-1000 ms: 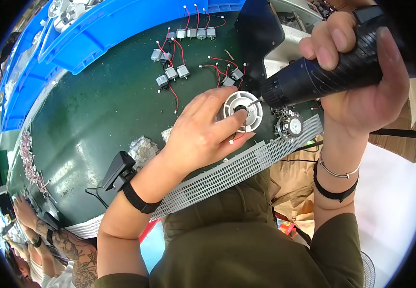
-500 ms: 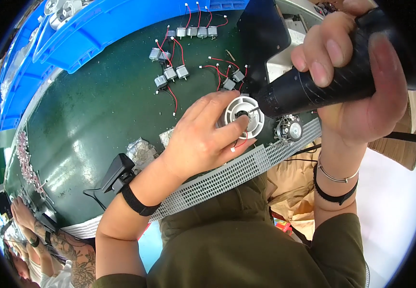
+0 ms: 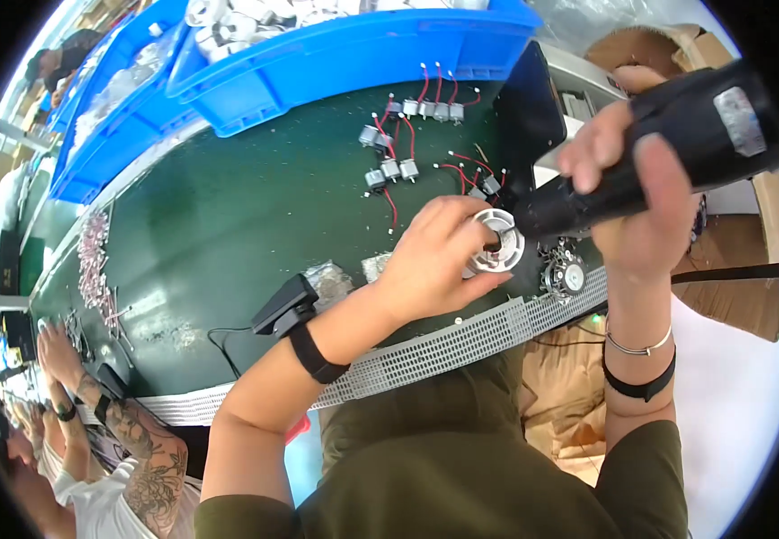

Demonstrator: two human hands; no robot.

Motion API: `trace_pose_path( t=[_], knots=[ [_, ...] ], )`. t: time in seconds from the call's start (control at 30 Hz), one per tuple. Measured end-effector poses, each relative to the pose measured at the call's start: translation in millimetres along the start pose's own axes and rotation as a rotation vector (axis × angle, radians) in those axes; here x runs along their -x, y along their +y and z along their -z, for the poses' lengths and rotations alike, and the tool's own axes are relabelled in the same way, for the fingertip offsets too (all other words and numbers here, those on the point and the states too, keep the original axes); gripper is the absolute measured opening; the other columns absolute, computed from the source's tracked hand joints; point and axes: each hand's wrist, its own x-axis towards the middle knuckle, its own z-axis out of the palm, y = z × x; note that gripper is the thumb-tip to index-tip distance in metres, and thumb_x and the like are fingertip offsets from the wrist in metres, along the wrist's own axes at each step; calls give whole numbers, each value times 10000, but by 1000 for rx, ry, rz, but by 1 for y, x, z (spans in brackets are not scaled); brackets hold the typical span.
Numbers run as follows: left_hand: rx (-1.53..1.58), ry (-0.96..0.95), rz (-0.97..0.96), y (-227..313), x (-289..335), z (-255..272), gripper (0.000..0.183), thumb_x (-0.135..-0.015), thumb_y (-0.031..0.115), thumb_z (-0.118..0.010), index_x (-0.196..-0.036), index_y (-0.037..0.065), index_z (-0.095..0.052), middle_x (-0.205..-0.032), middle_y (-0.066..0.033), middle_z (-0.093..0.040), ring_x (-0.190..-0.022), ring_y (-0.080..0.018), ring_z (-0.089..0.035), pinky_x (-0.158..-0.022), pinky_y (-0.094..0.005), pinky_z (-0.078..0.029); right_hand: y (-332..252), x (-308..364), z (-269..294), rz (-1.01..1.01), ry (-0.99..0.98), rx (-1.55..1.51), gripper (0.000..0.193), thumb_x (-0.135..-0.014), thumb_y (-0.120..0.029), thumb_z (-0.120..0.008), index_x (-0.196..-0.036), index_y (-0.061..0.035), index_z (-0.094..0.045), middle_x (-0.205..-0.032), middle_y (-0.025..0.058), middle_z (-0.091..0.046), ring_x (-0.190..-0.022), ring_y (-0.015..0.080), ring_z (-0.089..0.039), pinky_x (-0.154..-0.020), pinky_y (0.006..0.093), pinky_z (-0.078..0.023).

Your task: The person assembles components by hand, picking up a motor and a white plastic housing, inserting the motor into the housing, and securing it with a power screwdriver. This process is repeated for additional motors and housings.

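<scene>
Apparently it's screw-driving: over the surface point(image 3: 246, 207), the left hand point(image 3: 439, 256) grips the white round housing point(image 3: 513, 248), the right hand point(image 3: 628, 193) clasps the black power driver point(image 3: 578, 205); keeping both aligned seems called for.

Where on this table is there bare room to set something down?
The widest bare patch of green tabletop, lightly specked, lies between the pinkish pile at left and the wired motors, below the blue bin. It's crowded around the left hand and white round part, where the right hand holds a black driver near a round metal piece.
</scene>
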Motion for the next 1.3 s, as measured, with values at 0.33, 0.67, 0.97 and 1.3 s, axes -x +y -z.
trace_pose_path(
  t=[0.33, 0.67, 0.97, 1.3],
  knots=[
    [-897, 71, 676, -59, 56, 200, 571, -721, 295, -736, -1169, 25, -504, -1023, -179, -624, -955, -346, -599, -818, -409, -467, -6, -22, 1, -46, 240, 45, 359, -849, -112, -575, -1139, 64, -459, -761, 87, -537, -641, 167, -534, -619, 293, -456],
    [-652, -253, 454, -64, -2, 67, 320, -701, 308, -726, -891, 65, -642, -838, -88, -594, -873, -279, -579, -752, -398, -468, 15, -25, -16, 38, 405, 331, 391, -836, -72, -598, -1166, 61, -437, -930, 148, -588, -789, 178, -579, -771, 311, -465],
    [422, 166, 813, -23, -32, 79, 206, -795, 163, -715, -869, -20, -655, -757, -23, -643, -667, -50, -560, -602, -190, -445, 39, 34, -38, -217, -52, 504, 452, -740, 6, -667, -1169, -44, -536, -1165, 121, -502, -877, 190, -588, -791, 286, -494],
    [-225, 397, 496, -23, -112, 141, 225, -832, 173, -649, -902, -41, -644, -804, -105, -642, -674, -121, -604, -593, -265, -481, 43, 35, -32, -459, 170, 180, 162, -762, 65, -659, -909, 26, -603, -954, 90, -596, -860, 129, -602, -731, 252, -518]
  ],
)
